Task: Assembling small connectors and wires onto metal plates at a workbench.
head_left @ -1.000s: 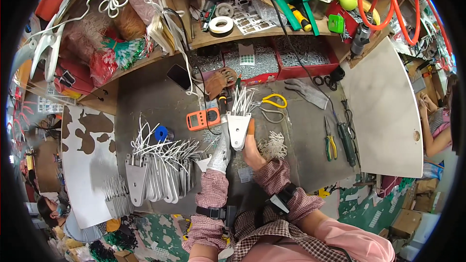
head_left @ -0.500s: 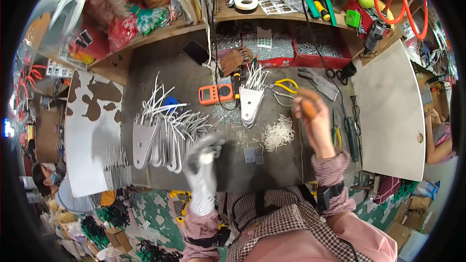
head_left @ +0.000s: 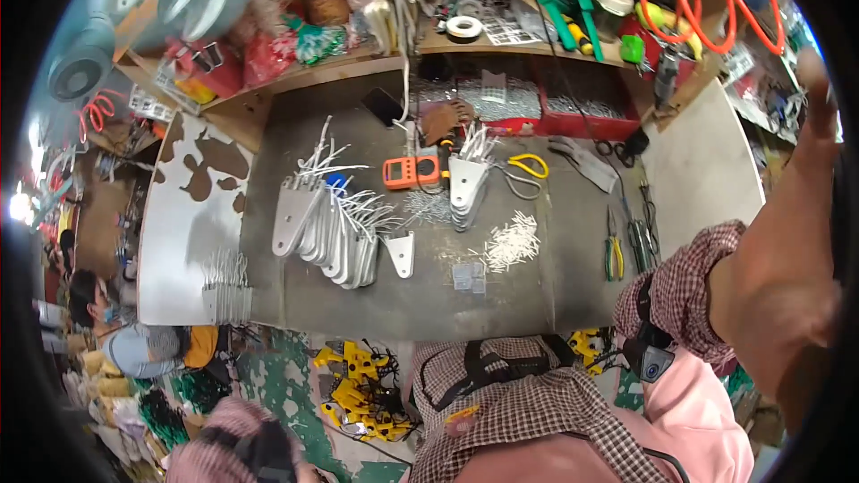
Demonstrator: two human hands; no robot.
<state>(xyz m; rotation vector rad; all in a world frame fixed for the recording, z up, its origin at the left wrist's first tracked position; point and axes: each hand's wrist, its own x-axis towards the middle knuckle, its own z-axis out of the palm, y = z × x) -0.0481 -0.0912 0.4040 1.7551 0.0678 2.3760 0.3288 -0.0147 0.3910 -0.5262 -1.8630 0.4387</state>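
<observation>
My right hand (head_left: pixel 787 259) is raised close at the right edge, away from the bench. One long finger stretches upward and nothing shows in its grasp; the other fingers are blurred or cut off. At the lower left only the checked sleeve (head_left: pixel 234 438) of my left arm shows; that hand is out of sight. On the bench lies a row of flat white triangular pieces with white wires (head_left: pixel 335 246). A single white triangular piece (head_left: pixel 402 255) rests at its right end. A smaller wired stack (head_left: pixel 468 181) stands farther back, near a heap of short white sticks (head_left: pixel 513 242).
An orange multimeter (head_left: pixel 412 172), yellow-handled pliers (head_left: pixel 614 255) and a grey glove (head_left: pixel 586 164) lie on the bench. Red bins (head_left: pixel 586 124) of small metal parts stand at the back under a loaded shelf (head_left: pixel 358 69). A person (head_left: pixel 134 349) sits at the far left.
My right hand has risen from the bench to the right edge. My gloved left hand has left the view downward. A single white piece now lies exposed beside the row. The view has shifted.
</observation>
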